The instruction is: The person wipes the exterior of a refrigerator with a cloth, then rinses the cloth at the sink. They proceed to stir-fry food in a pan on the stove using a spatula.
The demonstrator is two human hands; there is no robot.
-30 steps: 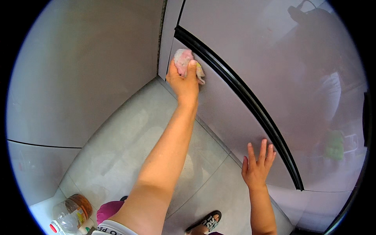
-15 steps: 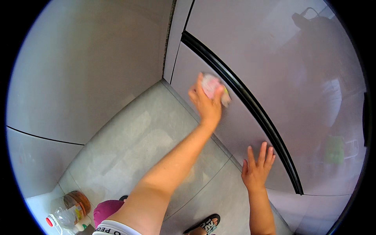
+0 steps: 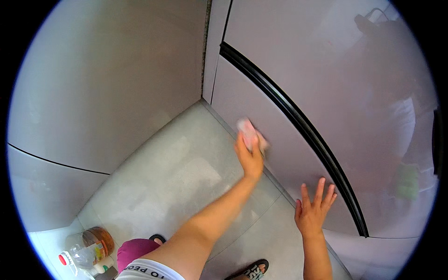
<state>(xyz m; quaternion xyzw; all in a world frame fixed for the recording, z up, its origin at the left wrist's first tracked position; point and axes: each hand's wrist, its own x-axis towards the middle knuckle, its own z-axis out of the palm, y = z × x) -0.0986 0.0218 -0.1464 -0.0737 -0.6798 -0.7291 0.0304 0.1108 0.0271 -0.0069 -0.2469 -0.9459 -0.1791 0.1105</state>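
Note:
My left hand (image 3: 249,156) is closed around a pink and whitish cloth (image 3: 249,132), pressing it to a glossy pale lilac cabinet front (image 3: 289,154). The cloth is slightly blurred and sits near the lower edge of the panel, just above the floor. Spread flat on the same panel, my right hand (image 3: 315,212) holds nothing; its fingertips lie beside the long black handle strip (image 3: 294,107) that runs slantwise across the front.
Another glossy cabinet wall (image 3: 112,79) meets this one at a corner. Grey tiles make up the floor (image 3: 172,172). At the lower left stand a large clear bottle of amber liquid (image 3: 100,241) and a red-capped jug (image 3: 65,259). My sandalled foot (image 3: 254,270) shows at the bottom.
My left hand has wiped the cloth down the panel, away from the black strip toward the bottom edge. My right hand stays flat on the panel; the view has shifted slightly.

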